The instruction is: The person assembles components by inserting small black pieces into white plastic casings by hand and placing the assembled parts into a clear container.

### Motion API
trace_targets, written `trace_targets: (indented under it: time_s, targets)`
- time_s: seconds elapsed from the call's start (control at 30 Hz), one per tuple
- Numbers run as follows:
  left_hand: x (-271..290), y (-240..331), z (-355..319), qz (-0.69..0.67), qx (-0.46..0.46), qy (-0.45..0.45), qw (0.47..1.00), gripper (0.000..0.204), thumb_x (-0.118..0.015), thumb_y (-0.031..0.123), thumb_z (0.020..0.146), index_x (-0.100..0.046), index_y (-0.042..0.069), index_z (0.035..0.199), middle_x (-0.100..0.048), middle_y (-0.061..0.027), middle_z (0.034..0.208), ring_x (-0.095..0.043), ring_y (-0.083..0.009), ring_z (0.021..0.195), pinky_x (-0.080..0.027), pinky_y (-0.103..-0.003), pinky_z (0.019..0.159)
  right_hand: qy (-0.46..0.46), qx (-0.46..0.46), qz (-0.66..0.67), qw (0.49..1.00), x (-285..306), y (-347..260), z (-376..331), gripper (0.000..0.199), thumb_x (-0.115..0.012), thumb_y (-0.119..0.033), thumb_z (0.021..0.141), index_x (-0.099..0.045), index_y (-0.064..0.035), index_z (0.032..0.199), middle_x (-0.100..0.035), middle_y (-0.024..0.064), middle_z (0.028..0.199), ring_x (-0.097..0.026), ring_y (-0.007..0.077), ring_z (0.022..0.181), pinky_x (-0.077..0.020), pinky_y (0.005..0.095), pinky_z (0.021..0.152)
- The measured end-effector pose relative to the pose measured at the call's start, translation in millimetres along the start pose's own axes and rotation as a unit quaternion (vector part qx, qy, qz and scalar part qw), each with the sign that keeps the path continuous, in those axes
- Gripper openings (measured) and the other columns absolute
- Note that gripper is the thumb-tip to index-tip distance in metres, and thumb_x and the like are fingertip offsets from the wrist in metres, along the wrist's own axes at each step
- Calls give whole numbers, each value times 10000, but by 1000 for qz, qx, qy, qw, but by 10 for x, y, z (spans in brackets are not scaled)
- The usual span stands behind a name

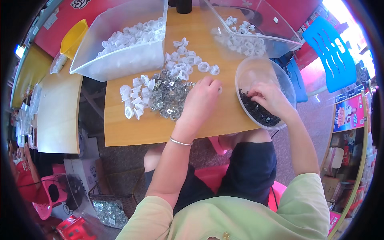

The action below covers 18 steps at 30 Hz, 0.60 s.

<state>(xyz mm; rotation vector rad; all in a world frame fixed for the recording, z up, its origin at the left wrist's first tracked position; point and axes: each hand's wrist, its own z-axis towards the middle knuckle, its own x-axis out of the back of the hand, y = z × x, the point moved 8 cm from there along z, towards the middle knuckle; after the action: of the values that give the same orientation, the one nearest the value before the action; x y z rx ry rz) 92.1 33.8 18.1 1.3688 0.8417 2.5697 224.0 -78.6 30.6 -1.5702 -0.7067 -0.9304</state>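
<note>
My left hand (203,98) is over the wooden table, its fingers curled together around a small white plastic piece (220,90), of which only an edge shows. Beside that wrist lies a heap of small shiny clear-and-silver parts (170,96). My right hand (269,98) reaches into a round clear plastic tub (287,86), its fingers bent and pressed together at the small black parts (258,110) inside; whatever they pinch is hidden. White plastic ring-shaped pieces (138,98) lie left of the shiny heap, and more white pieces (188,62) are scattered behind it.
A large translucent bin (120,69) filled with white pieces stands at the back left. Another clear bin (276,46) with white pieces is at the back right. A yellow container (74,38) sits on a side table (58,116). Blue plastic chair (330,54) stands at right.
</note>
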Motion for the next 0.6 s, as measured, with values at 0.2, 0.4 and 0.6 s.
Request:
trace_targets:
  time_s: [0.2, 0.4, 0.6]
  targets:
    - [205, -97, 8, -129, 43, 13, 991, 134, -603, 40, 749, -531, 13, 858, -564, -147, 827, -581, -263, 726, -472, -348, 621, 71, 96, -46, 992, 47, -217, -10, 138, -621, -5, 702, -579, 3, 832, -575, 118, 784, -577, 252, 753, -461, 335, 688]
    - [420, -425, -44, -507, 215, 107, 828, 131, -577, 95, 848, -559, 16, 951, -600, -32, 797, -550, -80, 619, -427, -190, 543, 80, 51, -43, 995, 36, -181, -23, 111, -598, -27, 727, -578, -2, 833, -563, 125, 768, -570, 277, 754, -459, 348, 696]
    - [463, -610, -117, -597, 223, 126, 760, 218, -550, 105, 876, -574, 27, 1078, -614, -42, 845, -583, -93, 684, -471, -197, 603, 108, 28, -45, 993, 31, -263, 12, 141, -611, -56, 732, -581, -32, 868, -591, 122, 833, -591, 284, 768, -463, 365, 696]
